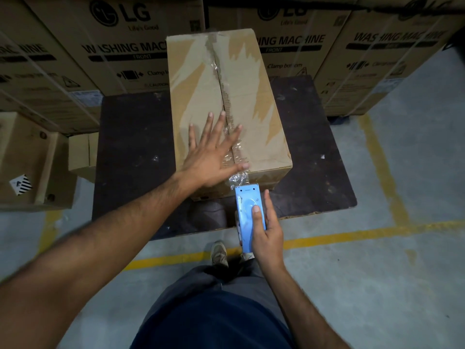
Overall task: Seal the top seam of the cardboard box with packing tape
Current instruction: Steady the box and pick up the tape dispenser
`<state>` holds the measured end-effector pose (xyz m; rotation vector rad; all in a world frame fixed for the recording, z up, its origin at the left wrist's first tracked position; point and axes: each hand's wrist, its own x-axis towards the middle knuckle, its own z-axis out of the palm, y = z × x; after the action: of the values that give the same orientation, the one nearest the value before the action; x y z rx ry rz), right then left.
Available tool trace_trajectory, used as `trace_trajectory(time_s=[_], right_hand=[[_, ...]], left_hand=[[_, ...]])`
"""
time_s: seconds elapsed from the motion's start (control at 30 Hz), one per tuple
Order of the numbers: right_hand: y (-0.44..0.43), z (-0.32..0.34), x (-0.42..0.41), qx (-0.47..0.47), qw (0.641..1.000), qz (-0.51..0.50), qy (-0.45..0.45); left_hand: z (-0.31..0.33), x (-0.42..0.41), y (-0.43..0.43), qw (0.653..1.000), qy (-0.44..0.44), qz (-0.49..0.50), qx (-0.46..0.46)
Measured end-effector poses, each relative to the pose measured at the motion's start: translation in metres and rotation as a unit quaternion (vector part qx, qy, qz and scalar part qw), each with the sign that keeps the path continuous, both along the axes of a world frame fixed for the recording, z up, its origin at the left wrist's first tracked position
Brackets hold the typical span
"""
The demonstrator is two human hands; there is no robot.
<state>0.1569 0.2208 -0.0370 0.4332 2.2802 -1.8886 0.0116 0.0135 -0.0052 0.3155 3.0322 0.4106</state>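
Observation:
A tall brown cardboard box (254, 102) lies on a dark low platform (133, 147), its top seam running away from me. Clear packing tape (232, 147) covers the seam, crinkled near the close end and hanging over the front edge. My left hand (214, 152) lies flat with fingers spread on the near end of the box top, across the tape. My right hand (265, 230) grips a light blue tape dispenser (247, 212) just below the box's front edge. The dispenser's toothed blade touches the loose end of the tape.
Large washing machine cartons (120, 46) stand stacked behind the platform, left and right. Smaller cardboard boxes (32, 162) sit on the floor at the left. Yellow floor lines (352, 235) cross the grey concrete. My legs and one shoe (219, 253) are below.

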Motion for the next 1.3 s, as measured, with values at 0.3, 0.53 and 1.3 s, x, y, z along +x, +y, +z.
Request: trace_trajectory(time_s=[0.3, 0.53, 1.3], right_hand=[[0.010, -0.002, 0.008, -0.009, 1.000, -0.003, 0.004], [0.005, 0.000, 0.007, -0.021, 1.000, 0.005, -0.002], [-0.019, 0.097, -0.058, 0.117, 0.978, 0.088, 0.152]], left_hand=[[-0.007, 0.016, 0.009, 0.994, 0.043, -0.029, -0.097], [-0.012, 0.020, 0.013, 0.989, 0.072, -0.012, -0.131], [0.050, 0.028, -0.012, 0.968, -0.069, -0.076, 0.229]])
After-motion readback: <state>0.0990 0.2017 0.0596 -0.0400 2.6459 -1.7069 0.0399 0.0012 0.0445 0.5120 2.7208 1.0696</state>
